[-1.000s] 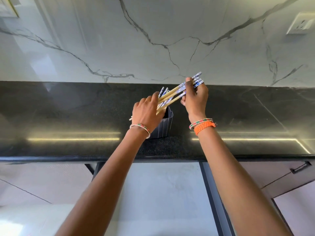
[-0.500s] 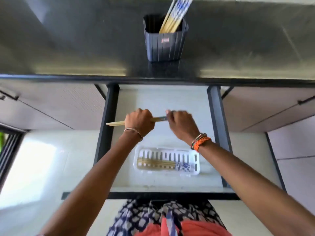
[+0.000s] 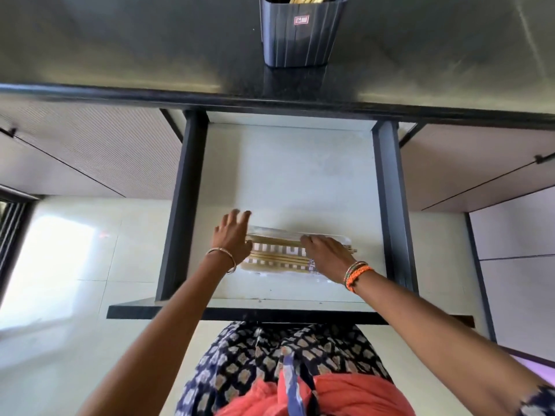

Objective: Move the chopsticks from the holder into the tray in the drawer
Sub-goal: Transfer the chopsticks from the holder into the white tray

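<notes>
A dark polished counter [image 3: 120, 49] spans the top of the view, and below its front edge a drawer [image 3: 294, 181] with dark side walls and a pale floor stands pulled out. On the counter near its front edge stands the dark ribbed holder [image 3: 300, 40], upright, with wooden sticks showing at its cut-off mouth. The slotted white tray [image 3: 279, 250] lies on the drawer floor toward the front edge, its long side running left to right. The chopsticks [image 3: 279, 259] lie flat in it, long axis left to right, their patterned ends toward the right wall. The left hand [image 3: 232, 235] hovers at the tray's left end, fingers spread and straight, gripping nothing. The right hand [image 3: 326, 253] covers the tray's right end, fingers curled down onto a stick along the tray's far side.
</notes>
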Demonstrator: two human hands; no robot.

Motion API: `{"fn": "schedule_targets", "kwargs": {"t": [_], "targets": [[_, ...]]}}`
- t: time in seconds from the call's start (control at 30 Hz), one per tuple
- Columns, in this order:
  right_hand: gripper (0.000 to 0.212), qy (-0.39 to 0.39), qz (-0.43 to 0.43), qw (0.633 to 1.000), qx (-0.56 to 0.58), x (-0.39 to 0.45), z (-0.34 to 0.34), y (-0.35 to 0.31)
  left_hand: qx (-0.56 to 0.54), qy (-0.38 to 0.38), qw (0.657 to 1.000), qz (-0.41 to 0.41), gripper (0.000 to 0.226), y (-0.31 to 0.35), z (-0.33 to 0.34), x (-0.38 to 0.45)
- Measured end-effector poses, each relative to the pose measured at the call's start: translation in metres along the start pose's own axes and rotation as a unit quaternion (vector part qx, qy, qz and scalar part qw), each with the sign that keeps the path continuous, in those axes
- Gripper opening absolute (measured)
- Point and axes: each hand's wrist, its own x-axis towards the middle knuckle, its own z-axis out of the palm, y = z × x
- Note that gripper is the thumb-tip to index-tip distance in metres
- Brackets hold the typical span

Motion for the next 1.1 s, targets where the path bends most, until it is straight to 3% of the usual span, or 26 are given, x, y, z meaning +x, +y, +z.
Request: {"fn": "schedule_targets", "kwargs": {"t": [0.1, 0.23, 0.5, 0.7, 0.77, 0.83, 0.97, 1.1], "targets": [[0.043, -0.017, 0.019, 0.995, -0.098, 0.007, 0.012, -0.009, -0.119, -0.023, 0.989, -0.081, 0.043, -0.011, 0.008, -0.004], [0.041, -0.007, 0.043, 0.993, -0.106, 0.012, 0.022, -0.011, -0.158, -0.008, 0.981, -0.112, 0.022, -0.011, 0.009, -0.007], [0.037, 0.006, 0.006, 0.998, -0.069, 0.018, 0.016, -0.02, -0.193, 0.001, 0.97, -0.147, 0.019, -0.01, 0.013, -0.002], [0.053, -0.005, -0.017, 0.996, -0.086, 0.017, 0.021, -0.016, -0.268, -0.033, 0.941, -0.205, 0.034, -0.007, 0.023, 0.001], [0.055, -0.01, -0.022, 0.995, -0.096, 0.013, 0.025, -0.014, -0.303, -0.025, 0.934, -0.188, 0.037, -0.007, 0.027, 0.002], [0.044, -0.032, 0.003, 0.994, -0.1, 0.008, 0.024, -0.01, -0.297, -0.019, 0.941, -0.164, 0.019, -0.009, 0.029, 0.001], [0.034, -0.044, 0.069, 0.993, -0.081, 0.004, 0.016, 0.001, -0.271, -0.013, 0.947, -0.169, 0.033, -0.014, 0.028, 0.002], [0.036, -0.005, 0.047, 0.997, -0.058, 0.003, 0.019, 0.003, -0.274, -0.012, 0.947, -0.168, 0.035, -0.014, 0.027, 0.004]]}}
